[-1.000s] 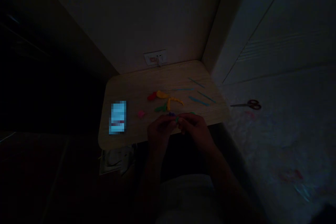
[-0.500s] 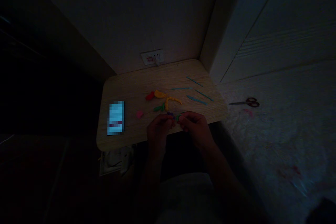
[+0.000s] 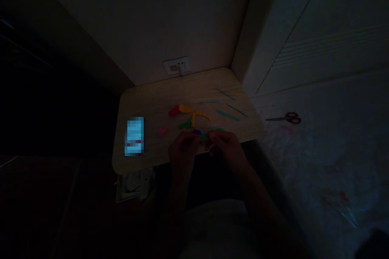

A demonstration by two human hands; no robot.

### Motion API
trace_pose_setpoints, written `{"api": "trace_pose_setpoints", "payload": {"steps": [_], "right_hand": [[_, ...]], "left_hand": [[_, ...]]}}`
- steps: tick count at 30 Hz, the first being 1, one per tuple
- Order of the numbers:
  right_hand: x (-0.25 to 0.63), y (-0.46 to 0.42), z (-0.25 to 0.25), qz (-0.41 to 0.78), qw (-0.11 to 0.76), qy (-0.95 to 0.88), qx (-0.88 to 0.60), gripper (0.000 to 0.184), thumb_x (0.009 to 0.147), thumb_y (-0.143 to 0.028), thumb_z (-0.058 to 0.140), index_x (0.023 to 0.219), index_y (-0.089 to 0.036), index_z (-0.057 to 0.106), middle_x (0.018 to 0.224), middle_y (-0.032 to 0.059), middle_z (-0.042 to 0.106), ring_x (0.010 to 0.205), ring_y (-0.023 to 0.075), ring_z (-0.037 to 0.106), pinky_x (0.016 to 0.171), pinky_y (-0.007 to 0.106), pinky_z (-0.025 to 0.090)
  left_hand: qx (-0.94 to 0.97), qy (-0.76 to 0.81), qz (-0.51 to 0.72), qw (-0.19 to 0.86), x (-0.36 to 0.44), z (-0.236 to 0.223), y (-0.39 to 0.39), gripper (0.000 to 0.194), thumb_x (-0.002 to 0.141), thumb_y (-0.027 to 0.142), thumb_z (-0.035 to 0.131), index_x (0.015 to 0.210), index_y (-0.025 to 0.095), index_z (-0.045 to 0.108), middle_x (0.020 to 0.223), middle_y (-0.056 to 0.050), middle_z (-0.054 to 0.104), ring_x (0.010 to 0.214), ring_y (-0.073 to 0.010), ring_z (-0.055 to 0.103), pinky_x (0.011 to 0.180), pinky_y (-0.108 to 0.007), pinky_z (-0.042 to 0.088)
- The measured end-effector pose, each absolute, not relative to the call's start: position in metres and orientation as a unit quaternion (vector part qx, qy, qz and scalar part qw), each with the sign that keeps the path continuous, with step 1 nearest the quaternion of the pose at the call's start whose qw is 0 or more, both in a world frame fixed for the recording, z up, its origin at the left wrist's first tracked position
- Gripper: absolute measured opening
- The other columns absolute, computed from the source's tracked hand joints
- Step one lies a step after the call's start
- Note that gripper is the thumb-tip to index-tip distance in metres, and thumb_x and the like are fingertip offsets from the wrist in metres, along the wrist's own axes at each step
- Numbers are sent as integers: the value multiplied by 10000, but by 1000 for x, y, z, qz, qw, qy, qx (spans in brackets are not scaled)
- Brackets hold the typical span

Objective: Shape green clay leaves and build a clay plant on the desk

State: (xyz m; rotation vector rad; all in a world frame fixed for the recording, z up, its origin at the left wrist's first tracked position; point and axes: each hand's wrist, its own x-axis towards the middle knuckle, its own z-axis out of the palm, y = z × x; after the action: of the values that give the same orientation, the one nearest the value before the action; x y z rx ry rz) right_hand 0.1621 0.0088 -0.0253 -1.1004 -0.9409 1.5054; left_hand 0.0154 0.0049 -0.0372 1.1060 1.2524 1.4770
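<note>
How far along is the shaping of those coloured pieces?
Looks done: the ridged orange strip and knobbly green piece lie shaped on the table.
In hand: a small green bit between the fingers of the left hand and right hand.
Left: perhaps the pink lump, which looks plain; total remaining can't be told.

The tabletop (image 3: 152,101) looks like pale wood with fine grain and a dull finish. The yellow clay (image 3: 185,108) looks soft and matt. The scissors (image 3: 284,118) have dull metal blades and plastic-looking handles. The wall (image 3: 164,20) looks matt.
</note>
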Motion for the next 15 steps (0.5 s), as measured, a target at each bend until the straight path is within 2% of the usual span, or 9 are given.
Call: {"api": "trace_pose_setpoints", "payload": {"steps": [2,7,10,13,15], "right_hand": [[163,9,-26,613,510,-387,-463,434,788,-619,800,681,-199,765,626,33,702,551,143,604,469,238,511],[163,9,-24,587,516,-389,-489,319,703,-494,896,728,-202,769,625,4,684,543,130,587,462,222,484],[162,9,-23,583,511,-393,-495,292,699,-462,892,733,-202,764,602,-8,658,531,126,562,458,224,466],[162,8,-22,573,504,-401,-507,278,726,-460,854,728,-202,752,591,-8,649,523,126,545,457,231,451],[162,8,-22,564,501,-407,-515,265,732,-451,836,723,-202,745,589,-8,645,524,127,541,462,234,446]], "left_hand": [[422,507,602,451,16,-40,6,221,760,392,880,782,199,776,788,-29,750,775,-190,717,761,-301,583],[390,514,592,483,19,-41,6,223,736,375,894,768,193,770,742,-19,745,716,-167,700,708,-271,567],[387,509,588,495,19,-40,5,219,730,380,890,789,196,787,752,-23,760,698,-162,698,678,-262,560],[409,515,568,495,20,-37,4,196,740,353,873,839,195,810,822,-40,789,755,-174,721,731,-277,574],[430,523,562,474,20,-35,4,148,736,307,863,794,187,797,816,-38,778,776,-174,716,757,-278,570]]}}
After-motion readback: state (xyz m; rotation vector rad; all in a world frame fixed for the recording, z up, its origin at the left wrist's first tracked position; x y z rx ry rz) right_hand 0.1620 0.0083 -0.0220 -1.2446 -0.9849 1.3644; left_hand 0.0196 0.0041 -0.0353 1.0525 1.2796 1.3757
